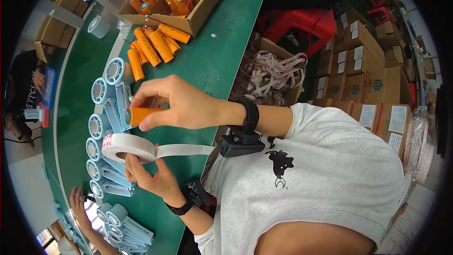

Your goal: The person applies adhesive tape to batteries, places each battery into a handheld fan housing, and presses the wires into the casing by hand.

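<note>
My right grip [177, 105] clamps an orange cylinder [140, 115], my left grip [158, 180] a tape roll [126, 143]. Its loose strip [186, 149] nears the worktop [233, 52] edge.

Green workbench [226, 52] under loose orange cylinders [160, 46], open carton [209, 7], light-blue fans [96, 126].

On the bench [226, 61] before me, loose batteries [160, 45] lie between the row of fans [97, 126] and the carton [206, 8] holding packed batteries [179, 2]; my right fingers [153, 85] hold a single battery [140, 115] near the tape roll [134, 142] in my left fingers [135, 165].
</note>
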`<control>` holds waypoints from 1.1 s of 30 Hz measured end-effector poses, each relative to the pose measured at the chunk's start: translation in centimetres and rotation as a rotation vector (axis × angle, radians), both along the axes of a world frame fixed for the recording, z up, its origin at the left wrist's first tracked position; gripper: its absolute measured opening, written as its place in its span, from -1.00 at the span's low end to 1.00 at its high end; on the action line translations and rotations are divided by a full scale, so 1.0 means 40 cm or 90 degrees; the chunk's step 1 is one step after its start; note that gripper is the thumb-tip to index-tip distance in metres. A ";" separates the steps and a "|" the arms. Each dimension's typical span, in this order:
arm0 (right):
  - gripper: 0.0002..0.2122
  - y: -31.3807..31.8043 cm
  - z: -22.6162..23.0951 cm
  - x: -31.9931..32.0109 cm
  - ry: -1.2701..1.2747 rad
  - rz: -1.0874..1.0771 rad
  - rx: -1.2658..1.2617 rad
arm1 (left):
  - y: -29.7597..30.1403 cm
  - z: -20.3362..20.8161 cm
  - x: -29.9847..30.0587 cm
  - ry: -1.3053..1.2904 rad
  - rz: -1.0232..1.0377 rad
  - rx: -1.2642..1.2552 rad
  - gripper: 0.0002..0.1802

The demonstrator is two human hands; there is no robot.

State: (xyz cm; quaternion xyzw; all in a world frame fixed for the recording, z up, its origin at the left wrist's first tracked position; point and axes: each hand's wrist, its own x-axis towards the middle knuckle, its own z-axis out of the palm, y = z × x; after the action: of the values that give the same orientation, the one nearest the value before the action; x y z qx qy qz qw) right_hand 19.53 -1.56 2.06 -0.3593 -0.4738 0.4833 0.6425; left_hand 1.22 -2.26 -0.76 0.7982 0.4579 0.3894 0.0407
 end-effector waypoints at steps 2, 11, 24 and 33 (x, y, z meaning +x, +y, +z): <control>-0.78 -0.008 0.005 0.034 -0.072 -0.051 0.005 | 0.019 -0.015 0.038 0.018 -0.043 0.030 -0.54; -0.78 0.017 -0.025 -0.042 -0.230 -0.186 0.080 | -0.021 0.022 0.052 0.130 0.006 0.008 -0.55; -0.87 0.007 -0.042 -0.029 0.246 -0.138 -0.128 | -0.080 0.012 0.095 0.154 0.085 0.018 -0.58; -0.87 0.069 -0.083 -0.115 0.422 -0.168 -0.309 | -0.142 0.010 0.029 0.254 0.052 0.093 -0.63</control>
State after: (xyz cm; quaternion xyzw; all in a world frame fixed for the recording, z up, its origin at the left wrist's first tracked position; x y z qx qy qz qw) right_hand 14.95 1.20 -1.27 -0.3827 -0.0646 0.5837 0.7132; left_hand 2.39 -7.95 -0.36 0.8411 0.4596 0.2567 -0.1244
